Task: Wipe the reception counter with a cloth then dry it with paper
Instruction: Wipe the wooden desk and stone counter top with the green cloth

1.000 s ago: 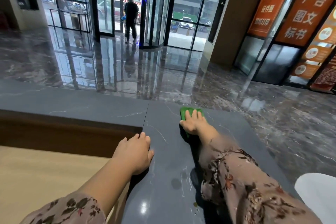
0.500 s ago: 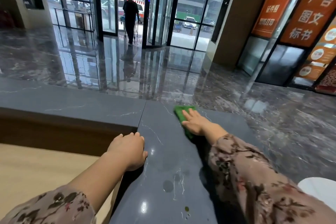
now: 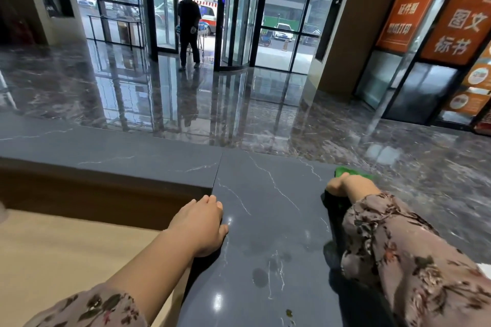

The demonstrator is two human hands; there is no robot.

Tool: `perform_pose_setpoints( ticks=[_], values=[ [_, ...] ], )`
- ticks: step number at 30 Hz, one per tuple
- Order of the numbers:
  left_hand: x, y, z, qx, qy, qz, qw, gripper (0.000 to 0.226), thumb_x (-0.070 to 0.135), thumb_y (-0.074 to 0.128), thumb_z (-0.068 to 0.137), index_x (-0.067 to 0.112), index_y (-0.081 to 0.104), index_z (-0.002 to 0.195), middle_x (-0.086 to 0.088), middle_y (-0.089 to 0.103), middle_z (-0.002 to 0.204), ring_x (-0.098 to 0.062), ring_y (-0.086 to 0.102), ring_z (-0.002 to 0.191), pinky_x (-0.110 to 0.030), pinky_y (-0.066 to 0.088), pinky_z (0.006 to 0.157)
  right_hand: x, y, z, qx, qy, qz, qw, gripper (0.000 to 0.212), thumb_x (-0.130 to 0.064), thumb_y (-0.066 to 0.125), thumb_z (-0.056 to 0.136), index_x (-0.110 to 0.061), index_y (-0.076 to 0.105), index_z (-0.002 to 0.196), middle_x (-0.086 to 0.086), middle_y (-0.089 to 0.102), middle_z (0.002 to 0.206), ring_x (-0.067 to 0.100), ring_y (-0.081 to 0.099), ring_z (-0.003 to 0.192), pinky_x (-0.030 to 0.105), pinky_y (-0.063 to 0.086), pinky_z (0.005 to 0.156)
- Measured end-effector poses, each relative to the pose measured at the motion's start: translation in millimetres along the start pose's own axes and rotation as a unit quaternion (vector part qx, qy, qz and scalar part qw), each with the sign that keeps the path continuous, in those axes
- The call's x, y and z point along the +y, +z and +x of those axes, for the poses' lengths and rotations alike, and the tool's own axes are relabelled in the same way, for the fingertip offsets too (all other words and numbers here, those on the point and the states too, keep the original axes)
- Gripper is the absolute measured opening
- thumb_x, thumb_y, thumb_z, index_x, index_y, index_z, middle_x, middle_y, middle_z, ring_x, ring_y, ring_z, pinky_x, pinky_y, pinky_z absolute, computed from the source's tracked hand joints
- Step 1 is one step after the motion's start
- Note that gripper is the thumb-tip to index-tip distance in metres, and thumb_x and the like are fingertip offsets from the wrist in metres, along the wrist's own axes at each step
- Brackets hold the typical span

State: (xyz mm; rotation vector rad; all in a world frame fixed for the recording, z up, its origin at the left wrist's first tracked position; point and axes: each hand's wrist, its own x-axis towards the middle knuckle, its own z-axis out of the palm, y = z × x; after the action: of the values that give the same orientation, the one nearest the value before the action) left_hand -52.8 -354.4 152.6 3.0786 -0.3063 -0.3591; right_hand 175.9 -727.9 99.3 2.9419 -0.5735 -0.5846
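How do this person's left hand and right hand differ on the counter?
The left hand holds nothing, while the right hand lies on a green cloth. The left hand rests at the counter's inner edge, and the right hand reaches to its far edge by the lobby floor. Both touch the same dark counter.
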Motion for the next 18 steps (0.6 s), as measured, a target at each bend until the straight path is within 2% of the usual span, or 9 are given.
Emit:
perform_pose_setpoints(
  ticks=[1, 2, 4, 6, 8, 12, 15, 18],
  values=[
    [2.3, -0.3, 0.5, 0.003, 0.002, 0.003, 1.0, 0.046, 0.039, 0.034, 0.1, 0.01, 0.041, 0.133, -0.007, 0.04, 0.137, -0.023, 0.036, 0.132, -0.037, 0.026, 0.112, -11.5, 1.3, -2.0, -0.007, 0.003, 0.01, 1.0, 0.091, -0.049, 0.048, 0.057, -0.017, 0.037, 0.142, 0.014, 0.031, 0.151, 0.034, 0.033, 0.137, 0.045, 0.03, 0.112],
    [3.1, -0.4, 1.1, 0.004, 0.002, 0.007, 1.0, 0.046, 0.039, 0.034, 0.1, 0.009, 0.041, 0.134, -0.007, 0.04, 0.138, -0.023, 0.035, 0.132, -0.037, 0.025, 0.113, -31.4, -1.2, -24.2, 0.021, -0.001, 0.021, 1.0, 0.077, -0.047, 0.05, 0.065, -0.017, 0.043, 0.135, 0.014, 0.037, 0.147, 0.035, 0.038, 0.133, 0.046, 0.033, 0.109],
    [3.5, 0.3, 2.9, 0.004, 0.0, 0.015, 1.0, 0.046, 0.04, 0.035, 0.1, 0.01, 0.042, 0.134, -0.007, 0.041, 0.137, -0.023, 0.035, 0.132, -0.037, 0.025, 0.113, -76.9, -15.3, -84.8, 0.06, -0.023, 0.042, 0.997, 0.062, -0.042, 0.047, 0.085, -0.014, 0.038, 0.139, 0.017, 0.033, 0.149, 0.036, 0.034, 0.135, 0.046, 0.03, 0.111],
    [3.9, -0.2, 4.1, 0.005, -0.001, 0.02, 1.0, 0.044, 0.04, 0.036, 0.099, 0.01, 0.043, 0.132, -0.007, 0.042, 0.135, -0.023, 0.036, 0.131, -0.037, 0.025, 0.112, -121.7, -23.3, -115.9, 0.068, -0.07, 0.035, 0.995, 0.067, -0.042, 0.041, 0.095, -0.011, 0.019, 0.15, 0.02, 0.015, 0.156, 0.039, 0.017, 0.143, 0.048, 0.019, 0.114],
    [4.3, -0.4, 5.8, 0.007, -0.001, 0.027, 1.0, 0.044, 0.04, 0.036, 0.099, 0.01, 0.044, 0.13, -0.008, 0.043, 0.135, -0.023, 0.035, 0.132, -0.037, 0.024, 0.113, -166.1, -27.5, -136.3, 0.06, -0.127, 0.034, 0.989, 0.074, -0.046, 0.038, 0.097, -0.01, 0.005, 0.152, 0.022, 0.001, 0.158, 0.04, 0.003, 0.145, 0.049, 0.01, 0.117],
    [5.8, -3.7, 7.8, 0.002, 0.0, 0.052, 0.999, 0.048, 0.042, 0.037, 0.098, 0.01, 0.043, 0.133, -0.009, 0.041, 0.139, -0.024, 0.029, 0.137, -0.039, 0.021, 0.115, -227.8, -31.5, -169.1, 0.032, -0.287, 0.027, 0.957, 0.068, -0.046, 0.023, 0.101, -0.012, -0.003, 0.154, 0.017, -0.014, 0.159, 0.036, -0.01, 0.146, 0.047, -0.002, 0.119],
    [8.2, -3.6, 8.5, -0.002, -0.004, 0.06, 0.998, 0.05, 0.042, 0.037, 0.098, 0.01, 0.041, 0.136, -0.009, 0.038, 0.144, -0.024, 0.025, 0.141, -0.039, 0.019, 0.117, -228.7, -33.1, -172.8, 0.036, -0.369, 0.001, 0.929, 0.06, -0.04, 0.021, 0.103, -0.017, -0.002, 0.154, 0.012, -0.011, 0.16, 0.029, -0.008, 0.148, 0.042, -0.001, 0.119],
    [9.8, -1.0, 7.4, 0.004, -0.008, 0.062, 0.998, 0.05, 0.04, 0.035, 0.099, 0.008, 0.039, 0.138, -0.01, 0.035, 0.148, -0.024, 0.022, 0.143, -0.037, 0.018, 0.117, -188.3, -34.5, -145.5, 0.059, -0.372, -0.001, 0.926, 0.056, -0.034, 0.023, 0.104, -0.02, 0.001, 0.154, 0.008, -0.007, 0.161, 0.024, -0.005, 0.148, 0.037, 0.001, 0.119]
  ],
)
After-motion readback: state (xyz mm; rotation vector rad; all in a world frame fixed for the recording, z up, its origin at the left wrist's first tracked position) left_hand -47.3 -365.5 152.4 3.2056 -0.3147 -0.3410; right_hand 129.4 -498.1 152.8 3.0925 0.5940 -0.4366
